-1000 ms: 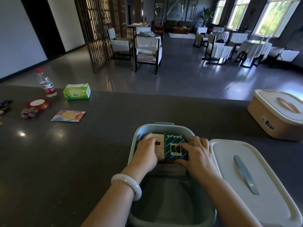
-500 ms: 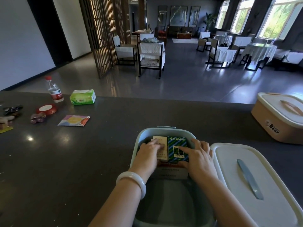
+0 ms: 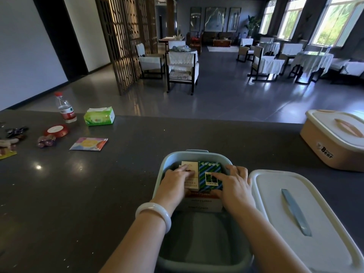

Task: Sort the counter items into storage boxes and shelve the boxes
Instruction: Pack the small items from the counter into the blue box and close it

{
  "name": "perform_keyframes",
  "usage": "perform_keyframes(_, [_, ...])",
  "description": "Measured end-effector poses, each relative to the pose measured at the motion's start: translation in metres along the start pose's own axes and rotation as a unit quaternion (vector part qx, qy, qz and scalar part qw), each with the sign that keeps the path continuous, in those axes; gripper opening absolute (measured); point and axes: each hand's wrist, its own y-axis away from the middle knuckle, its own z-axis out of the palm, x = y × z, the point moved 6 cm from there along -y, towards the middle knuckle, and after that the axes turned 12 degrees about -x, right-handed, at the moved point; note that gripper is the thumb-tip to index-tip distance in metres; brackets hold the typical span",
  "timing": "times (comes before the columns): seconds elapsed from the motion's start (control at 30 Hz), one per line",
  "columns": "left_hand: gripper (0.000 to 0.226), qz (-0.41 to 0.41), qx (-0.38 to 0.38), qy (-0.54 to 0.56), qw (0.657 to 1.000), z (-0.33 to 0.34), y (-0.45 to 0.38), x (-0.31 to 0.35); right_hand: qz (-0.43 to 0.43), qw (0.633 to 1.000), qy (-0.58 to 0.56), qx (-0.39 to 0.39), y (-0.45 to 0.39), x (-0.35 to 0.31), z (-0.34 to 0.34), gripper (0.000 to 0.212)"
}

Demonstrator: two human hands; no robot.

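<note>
An open grey-blue storage box (image 3: 194, 154) stands on the dark counter in front of me. At its far end lie a cream box (image 3: 192, 166) and a blue-green striped box (image 3: 209, 170), side by side on top of a larger white box (image 3: 201, 203). My left hand (image 3: 174, 181) rests with straight fingers on the cream box. With its fingers spread, my right hand (image 3: 233, 183) presses on the striped box. The storage box's white lid (image 3: 295, 213) with a blue handle lies just to the right.
A closed peach storage box (image 3: 334, 138) sits at the far right. On the left of the counter are a water bottle (image 3: 66, 107), a green tissue pack (image 3: 99, 116), a red round tin (image 3: 56, 131), a colourful packet (image 3: 88, 143) and several small items (image 3: 11, 138).
Both hands stay on the small boxes in the storage box; their fingers have straightened and slid slightly over the tops. The camera has tilted a little upward.
</note>
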Motion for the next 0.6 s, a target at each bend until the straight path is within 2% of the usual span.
perform_keyframes(0.13, [0.047, -0.007, 0.002, 0.025, 1.0, 0.0, 0.001, 0.002, 0.0, 1.0, 0.001, 0.003, -0.001, 0.0, 0.001, 0.056])
perform_keyframes(0.37, [0.05, -0.011, -0.014, -0.007, 1.0, -0.001, 0.004, 0.007, -0.003, 1.0, 0.0, -0.004, 0.001, -0.002, -0.001, 0.058])
perform_keyframes(0.43, [0.057, -0.009, -0.026, -0.04, 0.999, -0.001, 0.006, 0.01, -0.004, 1.0, -0.006, -0.014, 0.003, -0.002, -0.003, 0.061])
perform_keyframes(0.6, [0.066, 0.019, 0.03, -0.039, 0.999, -0.018, 0.018, 0.012, -0.018, 1.0, -0.011, -0.006, 0.001, -0.015, -0.021, 0.065])
